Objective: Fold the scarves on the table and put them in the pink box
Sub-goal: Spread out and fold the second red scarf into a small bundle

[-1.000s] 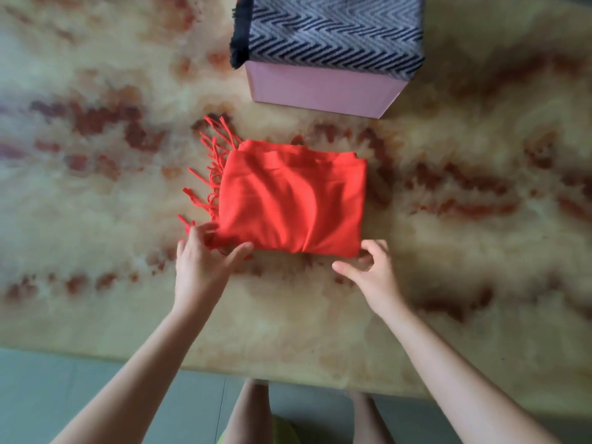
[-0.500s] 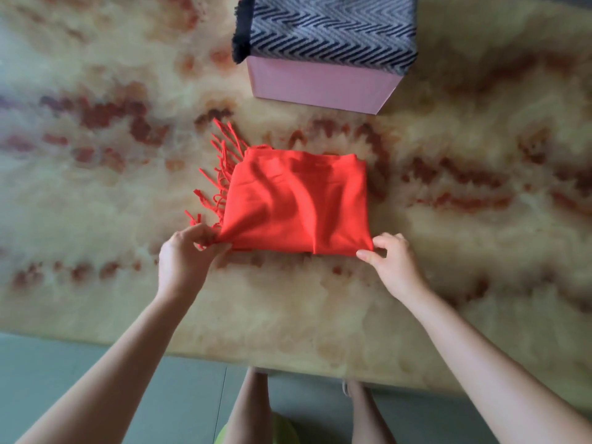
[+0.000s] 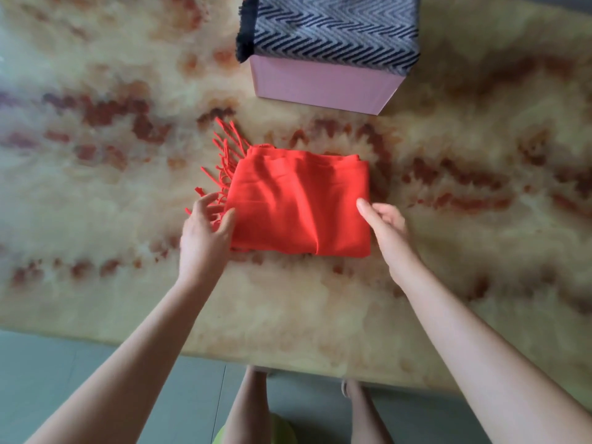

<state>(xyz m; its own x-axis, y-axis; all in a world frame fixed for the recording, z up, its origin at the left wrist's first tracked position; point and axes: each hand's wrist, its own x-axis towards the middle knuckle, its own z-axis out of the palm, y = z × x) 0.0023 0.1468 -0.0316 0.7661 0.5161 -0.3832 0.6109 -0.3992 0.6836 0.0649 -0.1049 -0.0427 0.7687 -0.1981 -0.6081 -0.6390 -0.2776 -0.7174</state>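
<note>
Two scarves are in view: one red scarf [image 3: 301,206], folded into a single flat bundle, and one grey-and-black zigzag scarf [image 3: 333,30]. There is one pink box [image 3: 320,86]. Two hands show, one left hand [image 3: 205,232] and one right hand [image 3: 384,225], each at the end of one bare forearm. The red scarf shows one fringed end, and its tassels [image 3: 224,161] overlap too much to count exactly. One surface [image 3: 480,251] carries all of it. Below its near edge are two bare legs [image 3: 248,408] and one yellow-green patch [image 3: 280,431], too cut off to identify.
</note>
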